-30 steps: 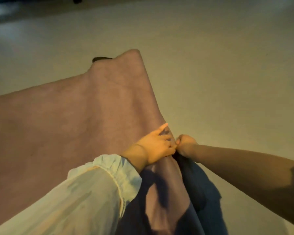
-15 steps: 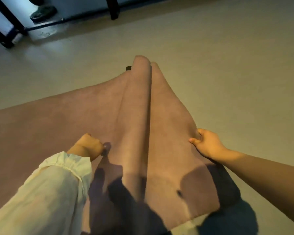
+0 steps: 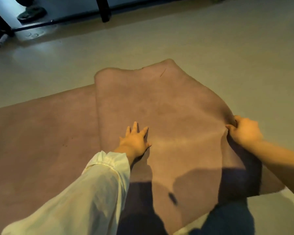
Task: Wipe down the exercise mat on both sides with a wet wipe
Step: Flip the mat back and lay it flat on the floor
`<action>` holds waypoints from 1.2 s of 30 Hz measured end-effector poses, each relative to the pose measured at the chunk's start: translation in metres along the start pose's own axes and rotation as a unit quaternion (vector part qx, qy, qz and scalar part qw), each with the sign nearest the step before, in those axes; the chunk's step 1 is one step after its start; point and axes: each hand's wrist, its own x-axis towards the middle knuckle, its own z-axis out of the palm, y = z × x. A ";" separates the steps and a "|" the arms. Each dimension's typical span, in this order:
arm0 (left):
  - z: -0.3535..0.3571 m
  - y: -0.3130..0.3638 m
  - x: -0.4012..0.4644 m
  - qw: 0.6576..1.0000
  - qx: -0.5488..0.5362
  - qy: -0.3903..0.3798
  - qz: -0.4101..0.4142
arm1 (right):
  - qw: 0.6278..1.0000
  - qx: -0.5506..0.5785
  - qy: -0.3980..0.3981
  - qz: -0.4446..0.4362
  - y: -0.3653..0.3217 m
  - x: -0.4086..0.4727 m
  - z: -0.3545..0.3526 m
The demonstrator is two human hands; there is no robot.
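My left hand (image 3: 134,141), fisted before, now presses flat on the mat (image 3: 168,107) while my right hand (image 3: 243,131) grips its folded-over edge, a shoe (image 3: 31,13) beyond.

- The exercise mat (image 3: 168,107) is a dusty mauve-pink, plain and unpatterned, with a thin dark streak near its far fold and a small dark mark near its near edge.
- The floor (image 3: 227,48) is pale beige-grey, plain.
- The sleeve (image 3: 85,192) on the left arm is off-white to cream.
- At far left, a frame (image 3: 0,22) of black bars stands beside a dull green shoe (image 3: 31,13).
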 end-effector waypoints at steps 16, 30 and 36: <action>0.058 0.158 0.012 0.983 0.063 -0.087 0.147 | 0.979 0.038 -0.126 0.156 0.132 -0.029 -0.035; 0.062 0.289 0.043 0.988 0.056 -0.088 0.112 | 0.989 -0.056 0.110 0.076 0.179 0.037 -0.086; 0.052 0.353 0.062 0.978 0.110 -0.026 0.174 | 0.971 -0.113 0.181 0.109 0.225 0.073 -0.125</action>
